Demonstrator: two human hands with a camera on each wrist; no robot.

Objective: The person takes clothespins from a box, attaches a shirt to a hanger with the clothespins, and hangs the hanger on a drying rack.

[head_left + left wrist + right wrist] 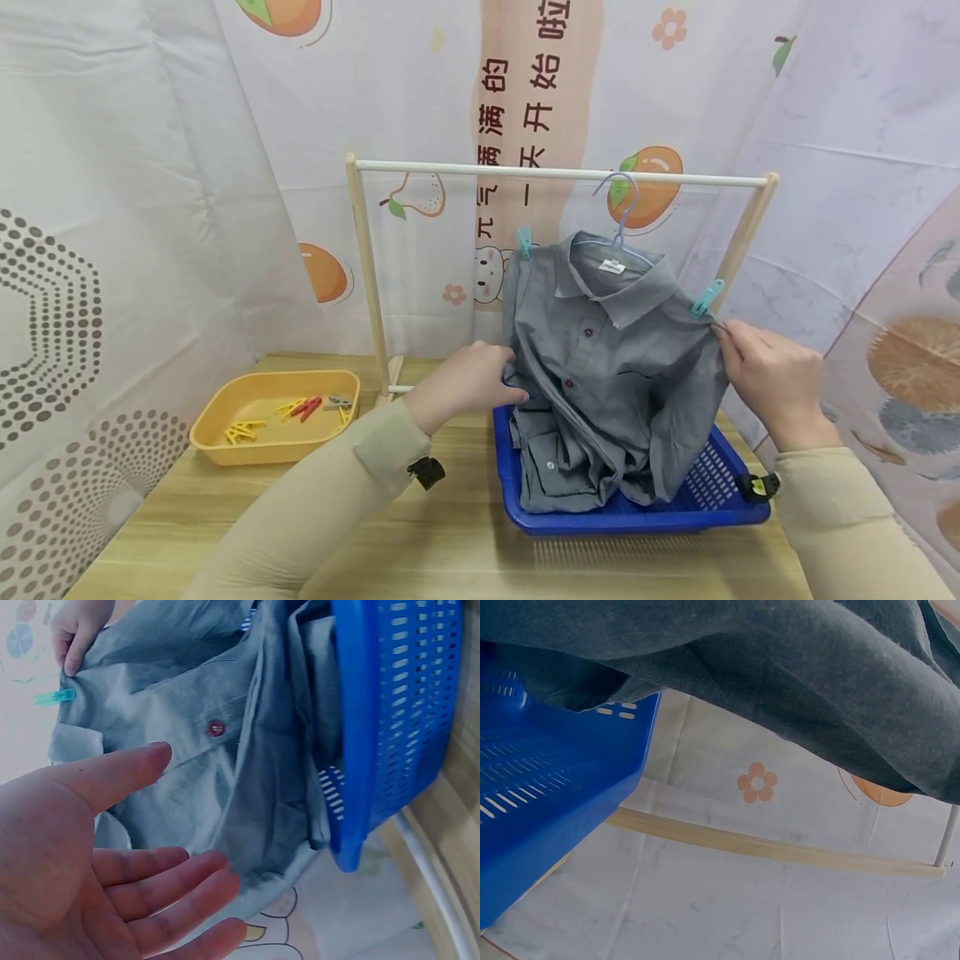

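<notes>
A grey button-up shirt (611,350) hangs on a light-blue wire hanger (621,225), its lower part down in a blue basket (637,523). Teal clothespins clip both shoulders, one on the left (524,243) and another on the right (707,298). My right hand (776,375) pinches the shirt by the shoulder below the right clothespin. Beside the shirt's other side is my left hand (472,379); in the left wrist view its fingers (169,889) are spread and hold nothing. The hanger's hook overlaps the rail; whether it bears on it I cannot tell.
Behind the basket stands a wooden rack with a white rail (480,170). To the left on the table (442,533) sits a yellow tray (262,452) with several yellow, red and grey clothespins (306,407). Printed curtains (420,83) surround the table.
</notes>
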